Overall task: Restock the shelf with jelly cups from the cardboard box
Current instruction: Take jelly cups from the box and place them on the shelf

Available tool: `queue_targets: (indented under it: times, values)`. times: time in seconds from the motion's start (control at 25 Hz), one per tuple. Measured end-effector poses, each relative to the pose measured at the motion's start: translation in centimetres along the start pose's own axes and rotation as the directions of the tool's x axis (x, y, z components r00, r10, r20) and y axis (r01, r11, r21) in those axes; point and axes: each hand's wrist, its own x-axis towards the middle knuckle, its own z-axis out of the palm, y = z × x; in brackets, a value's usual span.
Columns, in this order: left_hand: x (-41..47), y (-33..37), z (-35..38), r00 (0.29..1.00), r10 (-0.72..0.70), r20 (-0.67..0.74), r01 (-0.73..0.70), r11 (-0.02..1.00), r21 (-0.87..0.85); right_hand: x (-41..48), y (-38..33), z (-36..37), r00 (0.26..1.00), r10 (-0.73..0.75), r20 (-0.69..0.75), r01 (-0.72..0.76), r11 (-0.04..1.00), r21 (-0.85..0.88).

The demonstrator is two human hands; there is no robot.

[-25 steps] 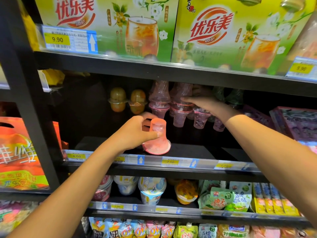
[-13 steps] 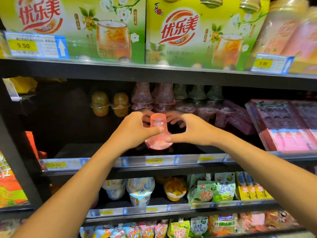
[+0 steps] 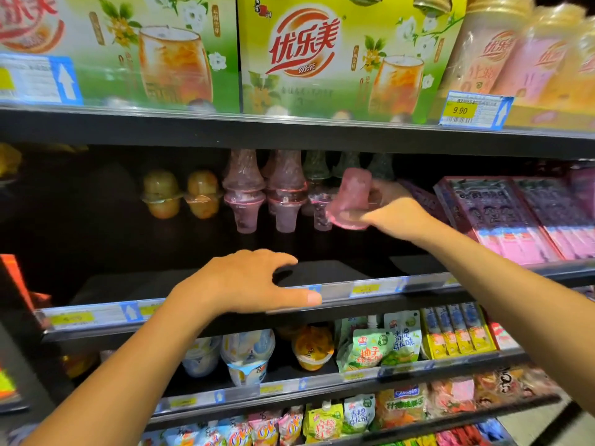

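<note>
My right hand (image 3: 397,214) grips a pink jelly cup (image 3: 351,201), upside down and tilted, lifted deep into the middle shelf beside the stacked jelly cups. Pink stacked jelly cups (image 3: 244,194) and a second stack (image 3: 286,196) stand at the back of the black shelf (image 3: 322,272). My left hand (image 3: 254,281) holds nothing; its fingers are spread and its thumb lies along the shelf's front price rail. The cardboard box is out of view.
Two orange fruit cups (image 3: 161,196) stand left of the stacks. Pink flat boxes (image 3: 502,217) fill the shelf's right side. Green tea cartons (image 3: 338,56) sit on the shelf above. Cups and pouches (image 3: 248,355) crowd the shelves below.
The pink cup passed from my left hand to my right, which lifted it up and right toward the back stacks. My left hand let go and dropped to the shelf's front edge.
</note>
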Motion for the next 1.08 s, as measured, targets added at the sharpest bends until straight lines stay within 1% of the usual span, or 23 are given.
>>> queue_targets:
  times: [0.04, 0.08, 0.16, 0.28, 0.36, 0.48, 0.56, 0.72, 0.8, 0.96, 1.08]
  values:
    - [-0.1, -0.1, 0.4, 0.999, 0.010, 0.050, -0.012, 0.999, 0.032, 1.2, 0.1, -0.4, 0.999, 0.018, -0.028, -0.017, 1.000, 0.025]
    - [-0.1, -0.1, 0.8, 0.997, 0.021, 0.074, -0.026, 0.997, 0.067, 2.4, 0.0, -0.7, 0.998, 0.027, -0.051, -0.026, 1.000, 0.007]
    - [0.1, -0.2, 1.3, 0.997, 0.049, 0.057, -0.057, 0.988, 0.141, 4.4, -0.4, -0.8, 0.997, 0.034, -0.070, -0.039, 0.997, -0.072]
    - [0.3, -0.4, 1.5, 0.997, 0.080, 0.012, -0.081, 0.979, 0.188, 6.7, -1.0, 0.1, 0.996, 0.050, -0.074, -0.053, 0.998, -0.044]
    - [0.4, -0.5, 1.6, 0.997, 0.082, 0.007, -0.081, 0.977, 0.199, 7.8, -1.1, 1.0, 0.995, 0.067, -0.070, -0.069, 0.997, -0.026]
    - [0.5, -0.7, 1.8, 0.996, 0.091, -0.018, -0.085, 0.975, 0.204, 9.8, -0.8, 2.2, 0.992, 0.125, 0.014, -0.125, 0.992, 0.021]
    - [0.6, -0.8, 2.0, 0.995, 0.089, -0.034, -0.080, 0.977, 0.199, 9.5, -2.2, 2.5, 0.985, 0.168, 0.044, -0.170, 0.985, 0.026]
    - [0.7, -0.9, 2.2, 0.995, 0.085, -0.050, -0.073, 0.977, 0.202, 11.4, -0.2, 2.8, 0.983, 0.184, -0.002, -0.184, 0.983, 0.020]
    - [0.7, -0.9, 2.2, 0.995, 0.088, -0.050, -0.076, 0.977, 0.200, 11.8, 0.2, 2.9, 0.981, 0.196, 0.012, -0.196, 0.980, 0.038]
    - [0.8, -1.0, 2.3, 0.993, 0.096, -0.062, -0.082, 0.978, 0.193, 12.4, 0.2, 2.9, 0.971, 0.238, 0.013, -0.238, 0.971, 0.008]
    - [0.7, -1.0, 2.4, 0.993, 0.093, -0.069, -0.078, 0.978, 0.196, 12.3, -0.3, 3.3, 0.981, 0.190, -0.026, -0.191, 0.981, -0.018]
